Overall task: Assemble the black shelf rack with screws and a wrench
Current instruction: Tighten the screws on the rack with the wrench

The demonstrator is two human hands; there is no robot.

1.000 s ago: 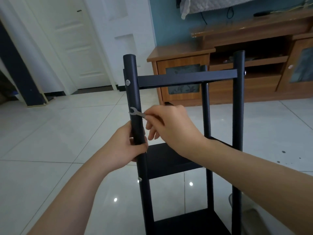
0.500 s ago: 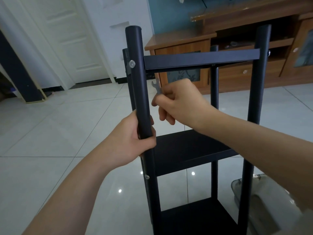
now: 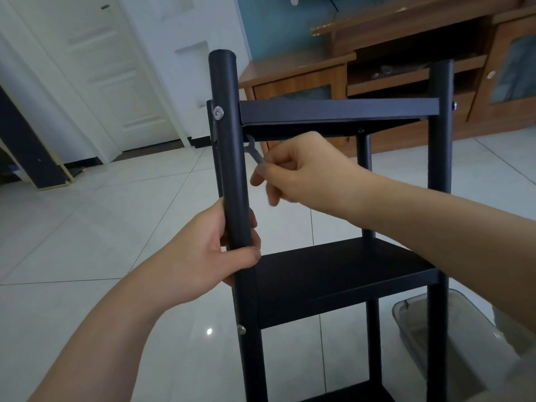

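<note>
The black shelf rack [image 3: 336,274] stands upright on the tiled floor, with round posts and flat shelves. My left hand [image 3: 208,248] grips the near left post [image 3: 229,146] just above the middle shelf. My right hand [image 3: 301,169] pinches a small silver wrench [image 3: 253,150], whose head reaches up behind that post to the underside of the top shelf [image 3: 336,110]. A silver screw head [image 3: 218,112] shows on the post at top-shelf height. Another screw [image 3: 241,329] sits lower on the same post.
A clear plastic container [image 3: 429,332] lies on the floor at the right, behind the rack. A wooden TV cabinet [image 3: 391,68] runs along the far wall. White doors [image 3: 95,76] stand at the back left.
My right hand carried the wrench from the post's left side, behind the post, up under the top shelf. The view came closer to the rack. My left hand kept its grip.
</note>
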